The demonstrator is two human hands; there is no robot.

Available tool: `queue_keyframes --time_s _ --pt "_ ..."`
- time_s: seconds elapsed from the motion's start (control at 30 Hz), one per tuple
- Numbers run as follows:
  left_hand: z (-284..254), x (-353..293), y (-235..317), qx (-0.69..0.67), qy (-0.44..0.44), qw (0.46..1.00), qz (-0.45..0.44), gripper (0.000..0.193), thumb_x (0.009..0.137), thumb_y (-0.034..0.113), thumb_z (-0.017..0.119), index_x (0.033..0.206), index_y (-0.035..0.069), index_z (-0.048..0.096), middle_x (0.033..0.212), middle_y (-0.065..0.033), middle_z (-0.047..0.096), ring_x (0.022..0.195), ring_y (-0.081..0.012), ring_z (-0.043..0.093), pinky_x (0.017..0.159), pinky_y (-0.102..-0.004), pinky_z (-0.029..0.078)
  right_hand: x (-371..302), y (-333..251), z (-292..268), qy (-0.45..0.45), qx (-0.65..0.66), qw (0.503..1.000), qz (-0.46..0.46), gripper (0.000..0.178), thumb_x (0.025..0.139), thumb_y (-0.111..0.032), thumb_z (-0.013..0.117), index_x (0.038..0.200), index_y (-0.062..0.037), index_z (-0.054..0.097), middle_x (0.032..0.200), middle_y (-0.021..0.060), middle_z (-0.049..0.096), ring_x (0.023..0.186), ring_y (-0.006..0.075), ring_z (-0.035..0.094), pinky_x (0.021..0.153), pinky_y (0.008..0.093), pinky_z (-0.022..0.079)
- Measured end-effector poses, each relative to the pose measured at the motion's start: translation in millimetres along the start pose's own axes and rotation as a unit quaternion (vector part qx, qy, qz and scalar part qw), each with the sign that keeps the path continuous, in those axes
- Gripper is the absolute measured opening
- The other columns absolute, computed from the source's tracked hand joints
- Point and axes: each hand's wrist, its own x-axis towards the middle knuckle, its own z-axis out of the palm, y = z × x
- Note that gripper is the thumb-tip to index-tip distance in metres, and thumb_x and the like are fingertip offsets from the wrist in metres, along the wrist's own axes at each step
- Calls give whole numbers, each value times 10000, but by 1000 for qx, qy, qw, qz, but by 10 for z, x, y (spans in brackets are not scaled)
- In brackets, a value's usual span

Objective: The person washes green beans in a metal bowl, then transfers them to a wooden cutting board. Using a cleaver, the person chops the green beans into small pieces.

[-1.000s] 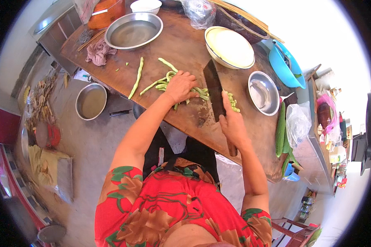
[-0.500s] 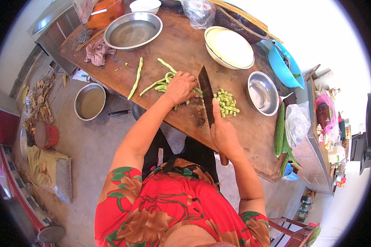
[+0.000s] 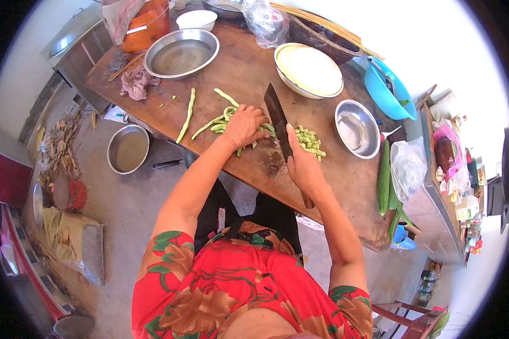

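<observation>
My left hand [image 3: 244,127] is closed over a bunch of green beans [image 3: 215,125] on the wooden table [image 3: 243,68], its fingertips close to the blade. My right hand [image 3: 305,168] grips a cleaver [image 3: 277,120] by its handle, forefinger stretched along the blade's spine. The dark blade stands on edge between the held beans and a small heap of chopped bean pieces [image 3: 309,140]. Some bean ends show under my left fingers; most of the held part is hidden. One long bean [image 3: 186,116] lies apart to the left.
Farther back stand a steel basin of water [image 3: 214,53], a cream-coloured enamel bowl [image 3: 308,65] and a blue basin [image 3: 404,107]. To the right are an oval steel bowl [image 3: 369,146] and a long cucumber [image 3: 383,181]. A cloth [image 3: 137,85] lies at the left edge.
The view has shifted slightly. The cleaver has moved a little left, toward my left hand, and its handle has come up. My left hand still holds the beans in nearly the same place.
</observation>
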Motion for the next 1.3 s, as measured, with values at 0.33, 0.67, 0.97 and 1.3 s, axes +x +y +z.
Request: queue_keyframes --time_s 0.33,0.67,0.97,1.3 --pt "2 -52 -7 25 16 999 19 391 717 329 716 972 44 636 938 -114 567 970 -301 537 916 -400 405 -243 -158 -211 15 -24 1000 6 810 850 -13 522 1563 -154 165 846 305 627 786 482 614 716 537 474" --pt "-22 -27 50 43 5 999 15 320 727 315 725 900 68 618 920 -96 552 966 -282 529 893 -399 400 -520 -86 -76 -58 -54 996 46 815 856 -38 518 1564 -155 131 740 305 619 700 505 600 670 576 469" --pt "-2 -62 101 54 20 998 -10 321 738 310 735 917 71 619 938 -93 560 962 -276 527 871 -392 397 -751 -45 -61 -63 -134 989 -5 829 858 -31 509 1573 -127 101 788 260 659 639 445 635 604 565 504" --pt "64 -78 166 63 52 995 -55 329 739 271 740 970 71 615 962 -95 565 975 -278 532 860 -403 397 -961 56 -192 -54 31 994 88 840 853 -29 528 1570 -174 115 765 305 626 704 490 621 660 559 476"
